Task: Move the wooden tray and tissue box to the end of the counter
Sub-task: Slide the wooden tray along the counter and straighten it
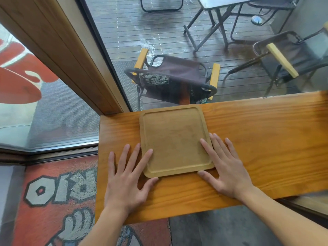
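Resting open, apparently, beside wooden tray [174,139]

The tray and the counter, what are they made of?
The tray looks like pale, matte wood, maybe bamboo, with faint scuffs. The counter looks like orange-brown wood with a slight sheen, showing long grain lines; whether solid or veneer is unclear.

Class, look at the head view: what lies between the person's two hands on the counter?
The wooden tray lies between the left hand and right hand, flat on the counter. Both hands are spread, fingers touching its near corners. The head view shows this.
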Demonstrator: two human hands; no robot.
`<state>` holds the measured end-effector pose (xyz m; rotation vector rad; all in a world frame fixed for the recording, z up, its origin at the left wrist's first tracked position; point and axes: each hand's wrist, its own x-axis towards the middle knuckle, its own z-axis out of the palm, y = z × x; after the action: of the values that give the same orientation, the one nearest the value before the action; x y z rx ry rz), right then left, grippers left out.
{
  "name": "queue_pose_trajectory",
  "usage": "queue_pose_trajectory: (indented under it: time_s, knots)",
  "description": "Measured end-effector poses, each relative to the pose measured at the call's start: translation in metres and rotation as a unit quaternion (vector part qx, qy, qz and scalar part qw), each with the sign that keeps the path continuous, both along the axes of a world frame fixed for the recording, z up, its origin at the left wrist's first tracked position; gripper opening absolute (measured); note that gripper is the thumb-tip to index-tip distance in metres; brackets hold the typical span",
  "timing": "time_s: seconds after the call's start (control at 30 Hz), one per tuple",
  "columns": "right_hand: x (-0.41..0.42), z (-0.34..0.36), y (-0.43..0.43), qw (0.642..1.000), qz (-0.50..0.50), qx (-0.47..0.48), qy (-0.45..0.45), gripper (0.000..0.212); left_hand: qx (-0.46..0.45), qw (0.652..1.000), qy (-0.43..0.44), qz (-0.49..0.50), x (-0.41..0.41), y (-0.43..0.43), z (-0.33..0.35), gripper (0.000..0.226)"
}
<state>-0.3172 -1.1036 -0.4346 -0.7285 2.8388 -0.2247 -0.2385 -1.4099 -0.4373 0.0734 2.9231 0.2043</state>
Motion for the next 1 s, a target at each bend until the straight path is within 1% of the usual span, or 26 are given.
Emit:
queue_pose_trajectory:
  time_s: [0.3, 1.0]
  knots:
    - [-0.0007, 0.0001, 0.0002, 1.000, 0.001, -0.012, 0.005, 0.087, -0.009, 1.000, -0.013, 0.002, -0.0004, 0.0013, 0.0027, 0.077]
    - [-0.0007, -0.0065, 0.0015, 1.000, 0.010, -0.011, 0.018, 0.085, -0.001, 1.000, 0.006, 0.004, 0.0010, -0.0003, -0.0051, 0.076]
